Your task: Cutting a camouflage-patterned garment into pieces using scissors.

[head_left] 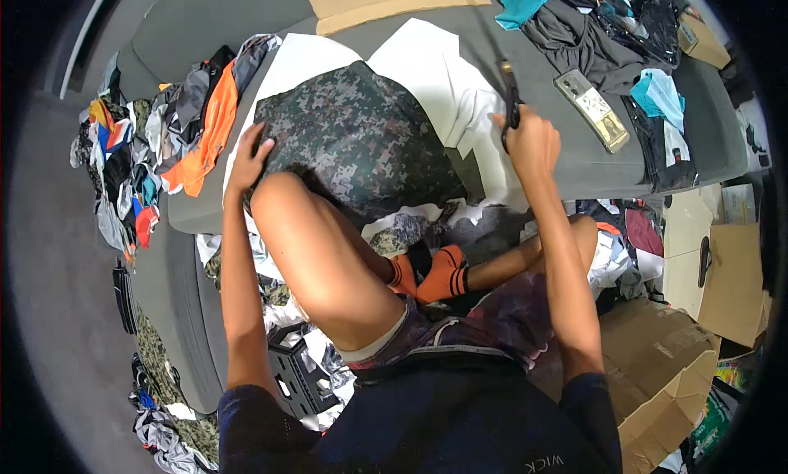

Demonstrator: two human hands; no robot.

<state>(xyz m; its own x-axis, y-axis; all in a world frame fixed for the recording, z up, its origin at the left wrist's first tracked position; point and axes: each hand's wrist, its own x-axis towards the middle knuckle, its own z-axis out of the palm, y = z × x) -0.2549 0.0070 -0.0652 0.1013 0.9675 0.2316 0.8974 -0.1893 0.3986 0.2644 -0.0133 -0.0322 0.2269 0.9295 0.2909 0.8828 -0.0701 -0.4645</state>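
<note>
A piece of dark green pixel-camouflage fabric [345,137] lies spread over white paper sheets [419,51] on a grey sofa seat. At the fabric's left edge rests my left hand [246,158], thumb apart from the fingers; it appears to touch the cloth without gripping it. My right hand [533,141] is closed around dark-handled scissors [510,96], raised to the right of the fabric, above the white paper. Part of the scissors is hidden by my fingers. My bent bare leg [304,244] covers the fabric's lower left edge.
Scraps of coloured cloth [205,137] are heaped over the sofa's left side. To the right lie a phone [593,111], dark grey cloth [574,43] and turquoise cloth [659,95]. A black crate [300,375] stands below left; an opened cardboard box [657,367] stands lower right.
</note>
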